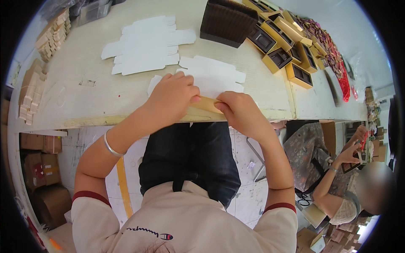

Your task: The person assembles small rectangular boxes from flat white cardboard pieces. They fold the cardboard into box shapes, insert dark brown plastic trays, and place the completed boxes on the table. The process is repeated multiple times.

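Observation:
Near the table's front edge, both my hands grip a small gold paper box (206, 104), its yellowish face showing between them. My left hand (174, 93) closes on its left end, fingers curled over the top. At the other end, my right hand (241, 110) pinches it with thumb and fingers. Just beyond my hands lies a flat white box blank (211, 72), partly covered by my left hand. Farther left, more white die-cut blanks (145, 46) lie flat with their tabs spread out.
A dark brown stack of trays (228, 23) stands at the back. Several gold boxes with dark inserts (299, 76) are piled to its right. Bundled pale cartons (31, 95) line the left edge. At right, another person's hand (349, 155) holds a small box.

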Tool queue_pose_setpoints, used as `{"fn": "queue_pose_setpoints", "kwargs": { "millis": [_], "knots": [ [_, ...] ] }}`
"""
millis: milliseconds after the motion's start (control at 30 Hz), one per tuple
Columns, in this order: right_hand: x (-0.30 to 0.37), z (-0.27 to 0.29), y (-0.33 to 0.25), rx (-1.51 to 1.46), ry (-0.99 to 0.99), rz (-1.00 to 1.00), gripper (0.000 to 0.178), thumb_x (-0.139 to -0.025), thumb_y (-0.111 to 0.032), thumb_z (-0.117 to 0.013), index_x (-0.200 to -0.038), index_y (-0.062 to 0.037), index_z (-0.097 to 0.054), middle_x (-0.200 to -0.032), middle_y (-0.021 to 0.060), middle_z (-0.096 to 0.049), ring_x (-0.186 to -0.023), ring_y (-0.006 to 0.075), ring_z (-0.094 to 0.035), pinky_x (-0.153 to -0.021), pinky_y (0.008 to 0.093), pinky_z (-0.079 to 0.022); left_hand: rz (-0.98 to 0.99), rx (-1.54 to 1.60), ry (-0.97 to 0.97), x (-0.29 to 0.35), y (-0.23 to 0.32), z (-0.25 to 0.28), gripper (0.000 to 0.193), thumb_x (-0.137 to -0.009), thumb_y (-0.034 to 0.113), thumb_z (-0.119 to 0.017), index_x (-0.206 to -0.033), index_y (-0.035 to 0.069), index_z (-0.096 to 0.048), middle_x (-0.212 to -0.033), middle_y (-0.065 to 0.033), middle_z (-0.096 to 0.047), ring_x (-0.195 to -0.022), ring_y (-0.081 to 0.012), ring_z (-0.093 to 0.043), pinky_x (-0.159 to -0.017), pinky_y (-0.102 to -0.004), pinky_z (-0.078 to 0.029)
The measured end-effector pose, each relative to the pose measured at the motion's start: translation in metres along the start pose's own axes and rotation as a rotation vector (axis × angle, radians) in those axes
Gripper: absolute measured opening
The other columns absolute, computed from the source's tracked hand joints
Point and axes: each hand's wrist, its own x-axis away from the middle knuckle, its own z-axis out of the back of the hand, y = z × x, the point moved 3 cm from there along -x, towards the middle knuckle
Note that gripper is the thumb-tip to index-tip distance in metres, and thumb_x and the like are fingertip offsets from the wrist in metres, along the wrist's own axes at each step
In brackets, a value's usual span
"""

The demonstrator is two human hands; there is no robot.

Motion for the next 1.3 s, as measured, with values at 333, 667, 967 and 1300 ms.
{"fn": "queue_pose_setpoints", "kwargs": {
  "millis": [333,667,967,1300],
  "knots": [
    [0.032,-0.012,-0.035,-0.796,-0.049,-0.060,0.047,-0.087,-0.004,-0.064,-0.132,-0.0033,-0.050,-0.112,0.0136,-0.060,-0.108,0.0249,-0.057,-0.094,0.0330,-0.044,0.346,0.315,-0.042,0.024,0.018,0.013,0.015,-0.085,0.005,-0.056,-0.100,0.002,-0.059,-0.093,-0.0156,-0.062,-0.080,-0.0345,-0.060,-0.072,-0.0394,-0.047],
    [0.055,-0.013,-0.012,0.135,0.194,0.333,0.026,-0.073,-0.011,-0.073,-0.095,-0.0027,-0.062,-0.093,0.0120,-0.061,-0.093,0.0308,-0.060,-0.085,0.0408,-0.047,0.047,0.254,-0.236,-0.015,-0.015,0.017,0.021,-0.081,-0.003,-0.054,-0.100,0.006,-0.056,-0.097,-0.0113,-0.062,-0.091,-0.0313,-0.058,-0.078,-0.0398,-0.046],
    [0.012,-0.034,-0.022,0.338,0.380,0.446,0.029,-0.074,-0.014,-0.071,-0.099,-0.0033,-0.059,-0.102,0.0128,-0.057,-0.093,0.0296,-0.058,-0.082,0.0379,-0.046,0.048,0.360,-0.217,-0.012,-0.021,0.015,0.015,-0.083,-0.003,-0.055,-0.096,0.005,-0.058,-0.101,-0.0070,-0.063,-0.092,-0.0297,-0.060,-0.078,-0.0391,-0.047],
    [-0.001,-0.034,-0.026,0.134,0.084,0.295,0.015,-0.078,-0.015,-0.068,-0.085,-0.0036,-0.061,-0.090,0.0098,-0.060,-0.088,0.0268,-0.060,-0.072,0.0367,-0.048,0.000,0.214,-0.255,-0.009,-0.015,0.014,0.005,-0.082,0.002,-0.058,-0.084,0.000,-0.062,-0.087,-0.0093,-0.058,-0.080,-0.0305,-0.057,-0.072,-0.0379,-0.046]
  ]
}}
